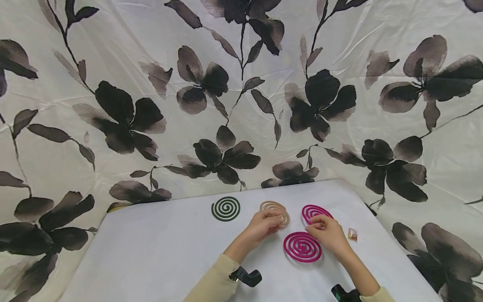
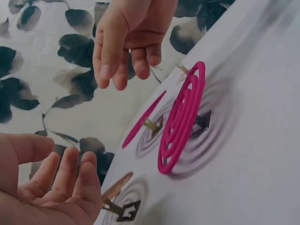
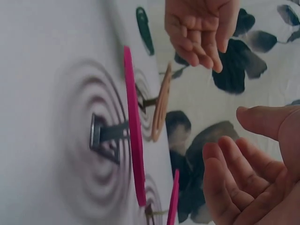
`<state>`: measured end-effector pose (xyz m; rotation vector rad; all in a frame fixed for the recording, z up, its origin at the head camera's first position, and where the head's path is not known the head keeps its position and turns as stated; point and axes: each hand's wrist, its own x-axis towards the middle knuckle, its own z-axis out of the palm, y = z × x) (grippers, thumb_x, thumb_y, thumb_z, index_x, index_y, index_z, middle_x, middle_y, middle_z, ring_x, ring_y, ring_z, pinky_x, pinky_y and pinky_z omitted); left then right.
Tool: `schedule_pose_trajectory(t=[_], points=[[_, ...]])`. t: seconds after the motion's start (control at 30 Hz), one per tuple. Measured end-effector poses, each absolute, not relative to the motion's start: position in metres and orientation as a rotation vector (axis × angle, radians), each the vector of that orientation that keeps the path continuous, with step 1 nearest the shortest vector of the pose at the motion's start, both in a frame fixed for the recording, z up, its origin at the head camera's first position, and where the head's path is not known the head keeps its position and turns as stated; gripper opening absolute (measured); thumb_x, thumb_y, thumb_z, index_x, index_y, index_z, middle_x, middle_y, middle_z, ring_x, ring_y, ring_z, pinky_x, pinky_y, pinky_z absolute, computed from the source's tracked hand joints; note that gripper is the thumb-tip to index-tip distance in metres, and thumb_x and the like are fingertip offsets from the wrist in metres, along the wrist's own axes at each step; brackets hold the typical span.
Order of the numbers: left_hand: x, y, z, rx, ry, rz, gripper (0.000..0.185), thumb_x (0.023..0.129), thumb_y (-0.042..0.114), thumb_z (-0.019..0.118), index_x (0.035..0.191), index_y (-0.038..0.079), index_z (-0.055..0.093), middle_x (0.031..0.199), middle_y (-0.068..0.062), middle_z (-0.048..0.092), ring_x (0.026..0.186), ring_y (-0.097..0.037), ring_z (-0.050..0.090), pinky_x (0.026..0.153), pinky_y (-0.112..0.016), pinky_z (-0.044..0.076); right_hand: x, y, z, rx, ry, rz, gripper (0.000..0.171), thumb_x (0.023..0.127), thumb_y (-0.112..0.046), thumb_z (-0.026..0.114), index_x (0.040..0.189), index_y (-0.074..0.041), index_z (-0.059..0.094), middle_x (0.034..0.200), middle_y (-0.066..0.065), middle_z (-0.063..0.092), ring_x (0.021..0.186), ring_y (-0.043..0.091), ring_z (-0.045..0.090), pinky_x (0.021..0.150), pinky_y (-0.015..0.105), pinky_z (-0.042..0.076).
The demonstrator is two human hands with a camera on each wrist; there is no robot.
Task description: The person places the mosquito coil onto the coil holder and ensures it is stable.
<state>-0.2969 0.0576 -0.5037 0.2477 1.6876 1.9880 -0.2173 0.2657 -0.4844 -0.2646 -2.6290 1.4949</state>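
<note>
Your left hand (image 1: 263, 226) hovered with relaxed, empty fingers over the tan spiral coil (image 1: 275, 211). Your right hand (image 1: 327, 232), loosely spread and equally empty, sat between two pink spiral coils: the near one (image 1: 302, 246) at its 8 o'clock, the far one (image 1: 314, 212) at 11. Each thin, rigid coil stood raised on a small metal stand (image 3: 105, 137) above the smooth white table (image 1: 158, 251). A dark green coil (image 1: 225, 208) lay at the tan coil's 9 o'clock.

The small wrapped item (image 1: 352, 234) on the table (image 1: 158, 251) beside the right hand (image 1: 329, 233) is too small to identify.
</note>
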Motion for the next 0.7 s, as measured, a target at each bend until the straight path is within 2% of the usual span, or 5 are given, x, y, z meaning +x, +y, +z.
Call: schedule_pose_trajectory(t=[0.13,0.33,0.7], points=[[-0.292,0.039,-0.508,0.209,1.691,2.015,0.031,0.083,0.009,0.058,0.112,-0.001,0.053,0.101,-0.021,0.058,0.08,-0.019,0.061,0.07,-0.029,0.049,-0.217,0.25,-0.484,-0.224,-2.659,1.495,0.031,0.073,-0.026,0.072,0.096,-0.009,0.059,0.08,0.003,0.059,0.07,0.017,0.052,0.057,0.025,0.046],[-0.287,0.016,-0.521,0.138,1.719,2.022,0.041,0.081,0.012,0.062,0.116,-0.004,0.049,0.1,-0.022,0.058,0.079,-0.02,0.061,0.072,-0.032,0.049,-0.217,0.23,-0.487,-0.175,-2.66,1.557,0.024,0.072,-0.019,0.073,0.091,-0.012,0.061,0.076,0.001,0.059,0.058,0.016,0.05,0.051,0.026,0.045],[-0.27,-0.027,-0.547,0.025,1.683,2.075,0.044,0.08,0.01,0.062,0.117,-0.008,0.045,0.092,-0.013,0.059,0.083,-0.022,0.06,0.075,-0.035,0.048,-0.213,0.204,-0.494,-0.096,-2.659,1.62,0.021,0.071,-0.017,0.073,0.088,-0.013,0.061,0.071,-0.001,0.059,0.061,0.016,0.052,0.051,0.025,0.045]])
